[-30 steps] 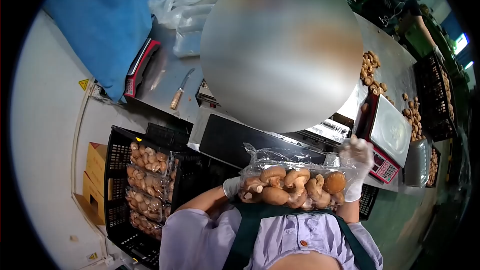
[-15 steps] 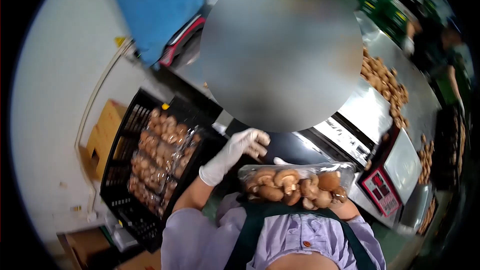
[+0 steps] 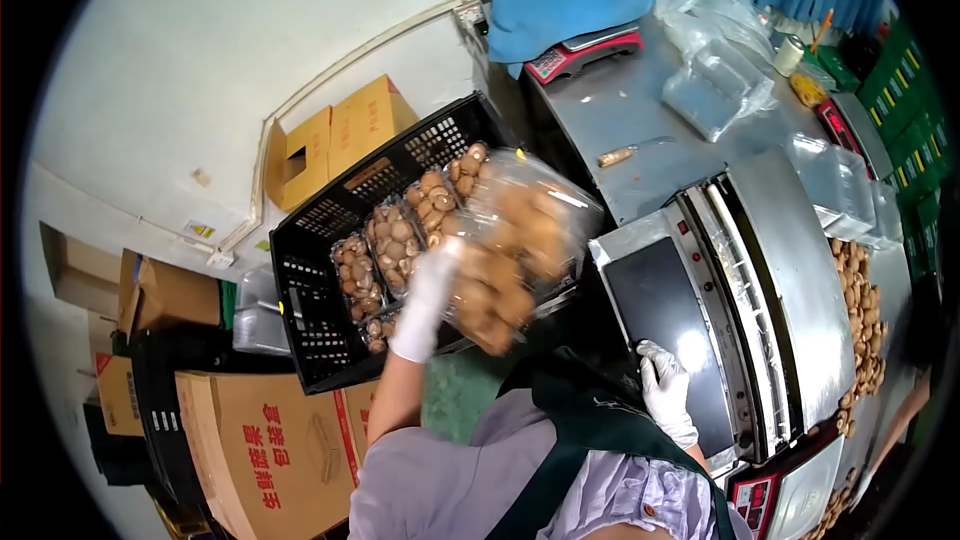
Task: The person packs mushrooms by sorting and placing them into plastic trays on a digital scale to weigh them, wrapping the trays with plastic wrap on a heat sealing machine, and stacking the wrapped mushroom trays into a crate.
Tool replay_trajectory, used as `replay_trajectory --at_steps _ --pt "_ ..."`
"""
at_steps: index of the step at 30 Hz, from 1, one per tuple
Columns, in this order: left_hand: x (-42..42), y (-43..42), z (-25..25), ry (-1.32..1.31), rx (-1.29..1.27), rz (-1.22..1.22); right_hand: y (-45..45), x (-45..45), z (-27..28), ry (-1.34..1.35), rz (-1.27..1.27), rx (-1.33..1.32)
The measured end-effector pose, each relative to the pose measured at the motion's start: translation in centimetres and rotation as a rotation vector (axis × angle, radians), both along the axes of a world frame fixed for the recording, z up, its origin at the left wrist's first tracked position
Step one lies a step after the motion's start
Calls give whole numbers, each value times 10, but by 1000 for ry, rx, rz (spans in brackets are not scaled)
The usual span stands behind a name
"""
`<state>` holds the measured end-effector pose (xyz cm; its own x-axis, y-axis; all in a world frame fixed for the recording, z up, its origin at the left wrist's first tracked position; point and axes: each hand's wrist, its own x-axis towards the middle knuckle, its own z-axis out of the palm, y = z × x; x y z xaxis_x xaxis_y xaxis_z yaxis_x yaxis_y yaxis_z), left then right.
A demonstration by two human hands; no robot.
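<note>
My gloved left hand (image 3: 428, 305) grips the near end of a clear, film-wrapped tray of shiitake mushrooms (image 3: 515, 245), blurred by motion. The tray is tilted above the right side of a black plastic crate (image 3: 290, 290). Inside the crate lie several wrapped mushroom packs (image 3: 392, 235), partly hidden by the held one. My gloved right hand (image 3: 665, 390) rests at the near edge of the dark plate (image 3: 660, 290) of a wrapping machine, holding nothing, its fingers slightly bent and apart.
A steel table (image 3: 600, 100) carries a knife (image 3: 630, 153), a red scale (image 3: 583, 50) and clear trays (image 3: 720, 90). Loose mushrooms (image 3: 858, 310) lie beyond the machine. Cardboard boxes (image 3: 270, 450) stand at lower left. A second scale (image 3: 790, 500) sits at lower right.
My view has turned left toward the crate. My left hand, empty before, now holds the mushroom pack, carried from in front of my body to above the crate. My right hand is on the machine.
</note>
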<state>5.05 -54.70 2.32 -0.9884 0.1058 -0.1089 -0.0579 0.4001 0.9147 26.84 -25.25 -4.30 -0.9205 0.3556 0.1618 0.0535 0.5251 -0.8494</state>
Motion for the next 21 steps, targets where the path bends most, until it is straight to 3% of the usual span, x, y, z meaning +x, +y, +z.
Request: replay_trajectory --at_steps 1,2,4,5,7,8,9,11,14,15,17,18,20,21 --pt "-16 -35 -13 -237 299 285 -2 1 2 11 21 80" --pt "-34 -82 -42 -58 385 353 -2 0 2 9 30 75" --pt "-63 -175 -91 -133 434 707 1 -3 0 31 31 39" --pt "-65 -211 -107 -142 394 830 2 -5 2 27 27 38" --pt "-83 -312 -172 -237 -31 1131 4 -8 1 -31 27 27" --pt "-80 -346 -201 -181 -14 1139 4 -8 3 -39 24 23" --pt "-67 -334 -176 -239 -159 1115 4 -9 6 -49 20 21" --pt "-60 -316 -154 -300 -209 1168 3 -11 5 -63 18 20" --pt "-68 -336 -186 -291 -248 1078 2 -11 5 -22 -3 26" --pt "-68 -327 -181 -321 -368 963 2 -10 5 -30 -7 33" --pt "-72 -299 -175 -248 -981 1042 3 -10 5 -50 -6 5" --pt "-71 -259 -138 -305 -964 1068 2 -11 9 -50 -4 27" --pt "-83 -224 -113 -105 -1038 1055 1 -11 17 -53 23 78" --pt "-99 -233 -127 111 -953 962 2 -9 17 -57 24 101"
